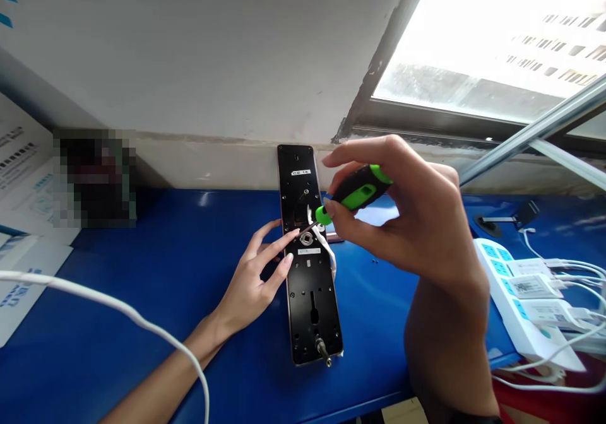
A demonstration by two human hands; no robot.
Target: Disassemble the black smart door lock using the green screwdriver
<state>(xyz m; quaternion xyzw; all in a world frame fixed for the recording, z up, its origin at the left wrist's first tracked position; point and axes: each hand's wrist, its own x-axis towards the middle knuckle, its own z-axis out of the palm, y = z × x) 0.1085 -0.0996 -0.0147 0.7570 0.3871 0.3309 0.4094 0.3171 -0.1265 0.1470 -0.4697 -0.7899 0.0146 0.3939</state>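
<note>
Black panel (305,272) sits on a blue table (165,253). The left hand (255,276), half open, touches its left edge. A green-and-black screwdriver (355,192) points at it, pinched by the right hand's (416,216) bent fingers.

- The left forearm (165,376) slants up and rightward from the bottom edge, its wrist (221,326) nearly straight.
- The left hand (255,276) lies low, index finger (279,245) stretched, thumb apart below it.
- The right forearm (447,348) rises steeply; the right hand (407,203) bends leftward, raised, fingers curled opposite the thumb in a grip.
</note>
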